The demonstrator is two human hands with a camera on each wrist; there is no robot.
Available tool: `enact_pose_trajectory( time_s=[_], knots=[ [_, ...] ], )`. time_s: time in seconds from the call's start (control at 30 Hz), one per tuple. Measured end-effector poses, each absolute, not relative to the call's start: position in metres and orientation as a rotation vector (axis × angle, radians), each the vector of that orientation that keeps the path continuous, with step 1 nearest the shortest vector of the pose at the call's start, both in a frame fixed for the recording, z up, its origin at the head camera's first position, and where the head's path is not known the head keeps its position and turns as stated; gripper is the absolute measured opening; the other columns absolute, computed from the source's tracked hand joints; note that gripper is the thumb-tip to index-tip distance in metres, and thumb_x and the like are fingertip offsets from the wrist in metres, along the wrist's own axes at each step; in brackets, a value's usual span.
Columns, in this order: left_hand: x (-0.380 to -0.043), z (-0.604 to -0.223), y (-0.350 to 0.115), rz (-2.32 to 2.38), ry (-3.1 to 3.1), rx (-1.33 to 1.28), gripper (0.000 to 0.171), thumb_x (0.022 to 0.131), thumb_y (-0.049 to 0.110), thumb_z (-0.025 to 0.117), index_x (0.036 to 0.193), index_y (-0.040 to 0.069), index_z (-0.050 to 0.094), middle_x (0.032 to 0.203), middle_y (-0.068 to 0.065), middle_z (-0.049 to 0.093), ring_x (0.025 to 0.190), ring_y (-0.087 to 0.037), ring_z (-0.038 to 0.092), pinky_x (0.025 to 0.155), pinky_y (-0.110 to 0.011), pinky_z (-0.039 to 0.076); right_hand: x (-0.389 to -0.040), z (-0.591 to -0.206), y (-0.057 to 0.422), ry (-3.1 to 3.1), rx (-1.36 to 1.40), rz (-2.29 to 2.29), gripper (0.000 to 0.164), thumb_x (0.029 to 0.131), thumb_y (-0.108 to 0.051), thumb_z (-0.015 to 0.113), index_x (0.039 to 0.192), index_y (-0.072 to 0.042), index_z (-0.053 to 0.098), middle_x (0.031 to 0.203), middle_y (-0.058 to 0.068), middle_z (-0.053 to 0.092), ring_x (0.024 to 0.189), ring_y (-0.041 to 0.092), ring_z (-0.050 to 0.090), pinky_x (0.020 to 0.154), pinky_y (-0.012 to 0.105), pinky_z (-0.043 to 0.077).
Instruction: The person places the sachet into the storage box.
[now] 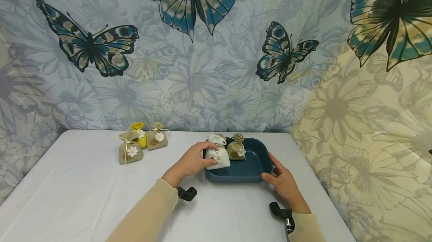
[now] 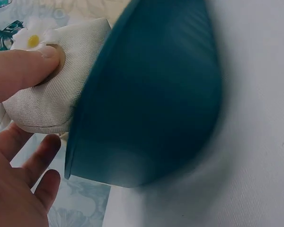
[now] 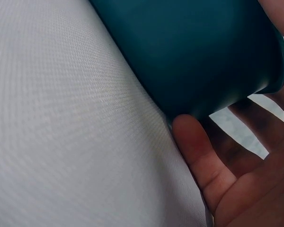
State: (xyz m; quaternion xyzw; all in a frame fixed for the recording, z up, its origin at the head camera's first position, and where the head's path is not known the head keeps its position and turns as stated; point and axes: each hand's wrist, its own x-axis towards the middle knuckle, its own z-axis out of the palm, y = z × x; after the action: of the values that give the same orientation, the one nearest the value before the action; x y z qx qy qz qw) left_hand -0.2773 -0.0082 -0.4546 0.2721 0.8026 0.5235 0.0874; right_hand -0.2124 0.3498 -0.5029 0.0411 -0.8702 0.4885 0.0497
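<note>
My left hand (image 1: 192,159) grips a white drawstring pouch (image 1: 219,158) with a daisy on it, at the left end of a dark blue rectangular tray (image 1: 241,178). In the left wrist view the thumb presses the front of the pouch (image 2: 61,94) beside the daisy, and the pouch overlaps the tray's rim (image 2: 109,47). Next to it, a tan pouch (image 1: 235,150) with a daisy stands in the tray. My right hand (image 1: 283,182) holds the tray's right end; the right wrist view has its thumb low against the tray wall (image 3: 199,61) and fingers around the far side.
On the table's back left stand two tan pouches (image 1: 126,155) with daisies and a yellow pouch (image 1: 143,140) partly behind them. A white cloth (image 1: 84,189) covers the table. Butterfly-patterned fabric (image 1: 202,84) hangs along the back and sides.
</note>
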Motion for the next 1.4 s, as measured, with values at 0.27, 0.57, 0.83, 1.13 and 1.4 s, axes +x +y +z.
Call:
enact_pose_trajectory(
  time_s=[0.27,0.57,0.83,1.13,1.4],
  knots=[
    [-0.278,-0.458,-0.006,1.459,2.448,0.843,0.032,0.09,0.025,0.078,0.119,0.029,0.066,0.142,-0.005,0.044,0.138,-0.028,0.033,0.105,-0.054,0.035,-0.212,-0.503,0.35,-2.643,0.124,1.496,0.084,0.09,-0.022,0.078,0.159,-0.018,0.029,0.154,0.02,0.035,0.128,0.039,0.049,0.083,0.025,0.05],
    [-0.278,-0.463,-0.009,1.265,2.575,0.967,0.027,0.092,0.02,0.076,0.118,0.024,0.069,0.147,-0.006,0.043,0.143,-0.031,0.023,0.112,-0.059,0.015,-0.217,-0.508,0.353,-2.65,0.109,1.472,0.085,0.09,-0.026,0.078,0.159,-0.021,0.029,0.154,0.019,0.036,0.128,0.038,0.05,0.083,0.026,0.05],
    [-0.277,-0.463,-0.012,1.367,2.511,0.9,0.024,0.092,0.022,0.075,0.115,0.025,0.07,0.151,-0.005,0.037,0.145,-0.031,0.018,0.11,-0.06,0.025,-0.217,-0.506,0.354,-2.652,0.112,1.476,0.085,0.09,-0.026,0.077,0.159,-0.021,0.028,0.155,0.019,0.035,0.128,0.038,0.049,0.083,0.026,0.05],
    [-0.266,-0.46,-0.038,1.539,2.447,0.769,0.03,0.093,0.024,0.074,0.122,0.017,0.068,0.155,-0.003,0.034,0.145,-0.033,0.023,0.102,-0.061,0.036,-0.215,-0.504,0.35,-2.656,0.092,1.493,0.085,0.091,-0.026,0.077,0.159,-0.019,0.028,0.155,0.018,0.035,0.13,0.039,0.047,0.086,0.027,0.049],
    [-0.252,-0.446,-0.092,1.658,2.488,0.729,0.046,0.091,0.026,0.076,0.134,0.023,0.06,0.154,-0.003,0.036,0.142,-0.035,0.029,0.108,-0.064,0.027,-0.212,-0.503,0.349,-2.651,0.091,1.486,0.083,0.091,-0.023,0.077,0.159,-0.017,0.03,0.155,0.019,0.035,0.129,0.04,0.048,0.084,0.026,0.05]
  ],
)
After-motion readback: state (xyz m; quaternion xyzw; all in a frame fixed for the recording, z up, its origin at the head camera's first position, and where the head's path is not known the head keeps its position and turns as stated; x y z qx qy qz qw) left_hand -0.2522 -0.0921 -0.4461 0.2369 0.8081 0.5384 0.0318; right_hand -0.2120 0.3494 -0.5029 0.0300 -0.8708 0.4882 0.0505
